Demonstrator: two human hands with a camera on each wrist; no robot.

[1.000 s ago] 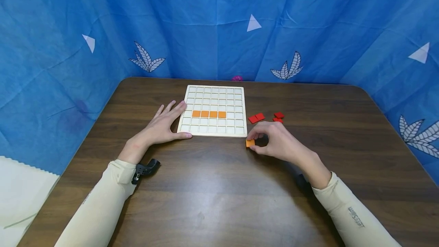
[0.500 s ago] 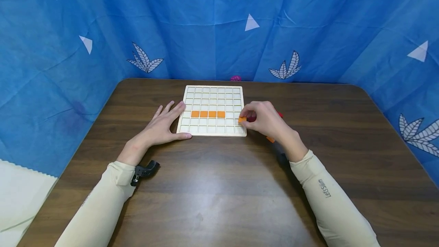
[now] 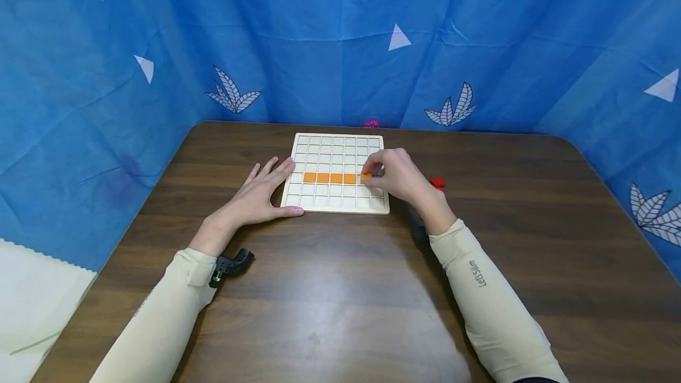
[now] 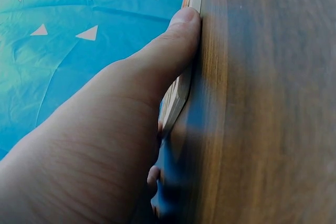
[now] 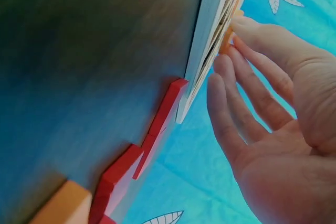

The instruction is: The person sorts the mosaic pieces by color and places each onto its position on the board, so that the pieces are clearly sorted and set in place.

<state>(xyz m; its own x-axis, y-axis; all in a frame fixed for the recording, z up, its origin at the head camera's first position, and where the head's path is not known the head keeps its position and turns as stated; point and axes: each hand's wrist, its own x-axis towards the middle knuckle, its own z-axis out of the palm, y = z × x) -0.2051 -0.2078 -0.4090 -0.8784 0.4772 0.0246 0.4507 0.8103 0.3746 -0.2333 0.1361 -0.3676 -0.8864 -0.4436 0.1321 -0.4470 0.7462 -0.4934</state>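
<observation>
A white grid board (image 3: pixel 330 201) with a pale wooden frame lies on the table. Across one of its rows runs a line of several orange square tiles (image 3: pixel 329 178). My right hand (image 3: pixel 399 176) pinches another orange tile (image 3: pixel 366 177) between thumb and fingertips, at the right end of that line, close over the board. In the right wrist view the pinched tile (image 5: pixel 227 40) shows at the board's face. My left hand (image 3: pixel 255 197) lies with fingers spread against the board's left side, the thumb (image 4: pixel 184 22) along its front edge.
Red tiles (image 3: pixel 438 183) lie on the table right of the board, partly behind the right hand. The right wrist view also shows an orange tile (image 5: pixel 65 205) near them. A blue curtain (image 3: pixel 340 46) hangs behind the table.
My right hand has carried the orange tile from beside the board's front right corner, up and left, to the end of the orange row. The left hand stays on the board.
</observation>
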